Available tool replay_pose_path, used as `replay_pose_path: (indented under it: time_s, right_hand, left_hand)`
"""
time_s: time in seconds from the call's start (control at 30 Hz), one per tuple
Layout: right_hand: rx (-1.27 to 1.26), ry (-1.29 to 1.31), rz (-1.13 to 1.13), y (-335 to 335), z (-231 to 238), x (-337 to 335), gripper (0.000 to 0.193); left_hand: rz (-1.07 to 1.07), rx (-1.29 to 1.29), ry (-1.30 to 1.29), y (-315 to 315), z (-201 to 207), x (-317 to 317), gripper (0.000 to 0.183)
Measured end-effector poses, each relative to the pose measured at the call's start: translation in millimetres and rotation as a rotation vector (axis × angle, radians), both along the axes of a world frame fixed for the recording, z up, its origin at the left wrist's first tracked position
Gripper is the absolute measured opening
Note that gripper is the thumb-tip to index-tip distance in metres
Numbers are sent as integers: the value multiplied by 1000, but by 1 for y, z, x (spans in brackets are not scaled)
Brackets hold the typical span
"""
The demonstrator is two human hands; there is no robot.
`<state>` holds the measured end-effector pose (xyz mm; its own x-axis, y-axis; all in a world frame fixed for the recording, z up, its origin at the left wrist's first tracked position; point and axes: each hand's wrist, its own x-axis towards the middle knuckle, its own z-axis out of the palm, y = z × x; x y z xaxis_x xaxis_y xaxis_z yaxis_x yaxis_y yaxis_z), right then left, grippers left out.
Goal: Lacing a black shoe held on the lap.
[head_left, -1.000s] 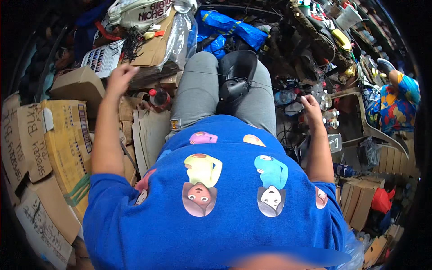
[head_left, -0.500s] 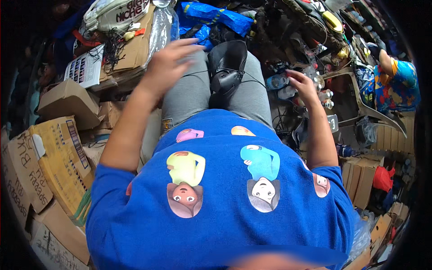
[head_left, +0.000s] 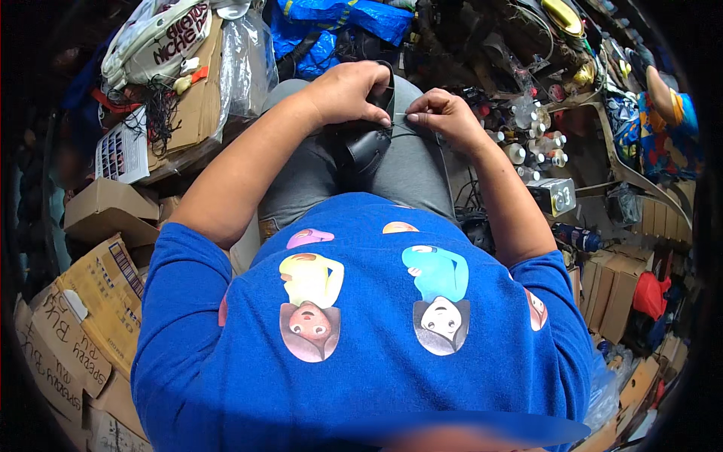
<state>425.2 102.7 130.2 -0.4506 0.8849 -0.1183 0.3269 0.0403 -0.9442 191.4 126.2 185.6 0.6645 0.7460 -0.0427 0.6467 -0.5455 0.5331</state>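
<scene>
A black leather shoe upper (head_left: 367,149) lies between my thighs, partly covered by my left hand. My left hand (head_left: 348,94) is closed on its far edge, thumb on the near side and fingers curled over. Just to the right, my right hand (head_left: 446,119) pinches thumb and forefinger together close to the leather. A thin, pale needle-like piece (head_left: 400,114) shows at those fingertips, too small to make out surely. Dark thread (head_left: 423,129) runs from the upper toward my right hand.
Several capped bottles (head_left: 536,139) stand to the right by a clear box (head_left: 552,196). Cardboard boxes (head_left: 102,294) are stacked at left. A blue bag (head_left: 361,21) lies beyond my knees. Another person's arm (head_left: 663,102) shows at far right.
Both hands have come inward to the shoe upper. My left hand, raised with fingers spread before, now grips its edge; my right hand has moved left from near the bottles into a pinch.
</scene>
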Motion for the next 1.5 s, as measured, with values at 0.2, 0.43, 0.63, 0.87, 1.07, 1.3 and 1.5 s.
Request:
replay_pose_path:
  time_s: [0.2, 0.43, 0.63, 0.87, 1.07, 1.3, 1.5]
  right_hand:
    - [49, -41, 72, 8, 1, -11, 12]
    - [194, -84, 120, 11, -4, -18, 13]
    - [235, -120, 48, 1, 0, -22, 15]
    - [195, -166, 64, 8, 11, -14, 12]
    - [176, -152, 77, 5, 7, -24, 17]
    - [298, -208, 50, -7, 4, -29, 19]
    - [488, -308, 100, -15, 10, -28, 18]
  left_hand:
    - [-101, -199, -23, 18, -17, -11, 25]
    - [-71, -572, -166, 27, -25, -17, 21]
    - [-100, -562, -295, 24, -33, -25, 23]
    - [-100, -521, -307, 22, -33, -27, 24]
    - [-92, -539, -337, 21, -35, -27, 24]
    - [-173, -519, -232, 24, -34, -31, 28]
    - [-228, -541, -146, 25, -29, -26, 29]
